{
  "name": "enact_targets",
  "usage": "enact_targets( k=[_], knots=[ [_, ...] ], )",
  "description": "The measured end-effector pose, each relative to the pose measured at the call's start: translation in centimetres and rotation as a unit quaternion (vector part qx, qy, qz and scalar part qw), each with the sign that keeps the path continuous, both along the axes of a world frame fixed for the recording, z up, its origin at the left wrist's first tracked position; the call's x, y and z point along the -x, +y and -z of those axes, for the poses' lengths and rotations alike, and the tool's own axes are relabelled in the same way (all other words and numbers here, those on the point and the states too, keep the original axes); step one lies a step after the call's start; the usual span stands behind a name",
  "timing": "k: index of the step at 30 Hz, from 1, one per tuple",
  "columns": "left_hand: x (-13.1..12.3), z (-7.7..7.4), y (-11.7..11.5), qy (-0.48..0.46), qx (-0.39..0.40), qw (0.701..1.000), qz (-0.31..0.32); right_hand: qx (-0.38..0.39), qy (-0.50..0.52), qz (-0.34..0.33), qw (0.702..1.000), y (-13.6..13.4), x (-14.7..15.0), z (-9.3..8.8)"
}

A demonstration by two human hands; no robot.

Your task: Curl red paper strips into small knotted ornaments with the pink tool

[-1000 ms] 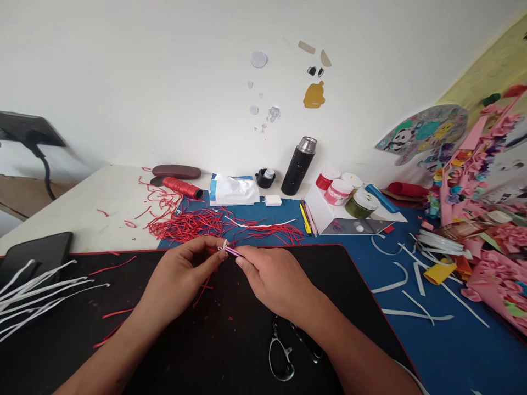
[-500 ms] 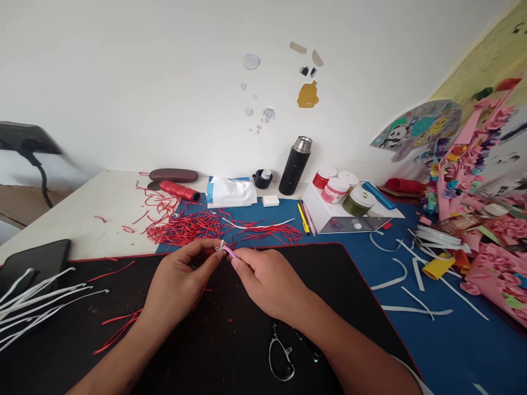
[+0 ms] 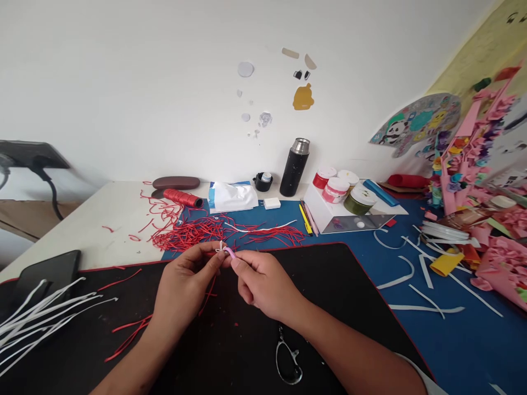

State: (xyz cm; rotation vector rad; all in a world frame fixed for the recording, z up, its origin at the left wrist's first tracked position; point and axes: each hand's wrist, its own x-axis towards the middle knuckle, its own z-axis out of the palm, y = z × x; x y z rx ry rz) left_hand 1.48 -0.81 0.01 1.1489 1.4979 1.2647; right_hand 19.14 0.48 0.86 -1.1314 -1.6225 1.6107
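Both hands meet over the near side of the black mat (image 3: pixel 329 296). My left hand (image 3: pixel 183 291) is closed, with thumb and forefinger pinching a small looped knot of white cord (image 3: pixel 220 248). My right hand (image 3: pixel 265 282) grips a slim pink-purple piece (image 3: pixel 229 252), whose curved end touches the white cord; its kind is hard to make out, as the fingers cover most of it. Red cords (image 3: pixel 134 334) lie on the mat beside and partly under my left wrist. A metal loop handle (image 3: pixel 277 359), like that of scissors, shows beside my right forearm.
White strips (image 3: pixel 49 315) and a dark phone-like slab (image 3: pixel 45 274) lie at left. Behind the mat are a red cord heap (image 3: pixel 189 233), a red thread spool (image 3: pixel 183 198), tissues (image 3: pixel 234 196), a black flask (image 3: pixel 294 167) and lidded jars (image 3: pixel 335 189). White scraps (image 3: pixel 428 309) lie right.
The view has shifted slightly, so table things sit a little to the right. Both hands keep the same pinch; my right hand's lower fingers show a bit more.
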Motion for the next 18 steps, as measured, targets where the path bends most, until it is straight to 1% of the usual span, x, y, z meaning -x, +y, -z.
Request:
enact_targets(
  k=[3, 6, 12, 18],
  knots=[
    [-0.07, -0.02, -0.04, -0.008, 0.005, 1.000, -0.003, 0.049, 0.047, 0.004, 0.998, -0.07, 0.38, 0.14],
    [-0.20, -0.19, -0.04, -0.012, 0.009, 1.000, 0.001, 0.074, 0.072, 0.003, 0.995, -0.16, 0.57, 0.10],
    [-0.31, -0.50, 0.01, -0.020, 0.017, 1.000, 0.007, 0.090, 0.091, -0.002, 0.992, -0.23, 0.71, 0.24],
    [-0.47, -0.57, 0.02, -0.073, 0.027, 0.997, 0.005, 0.101, 0.101, -0.004, 0.990, -0.37, 1.01, 0.46]
  ],
)
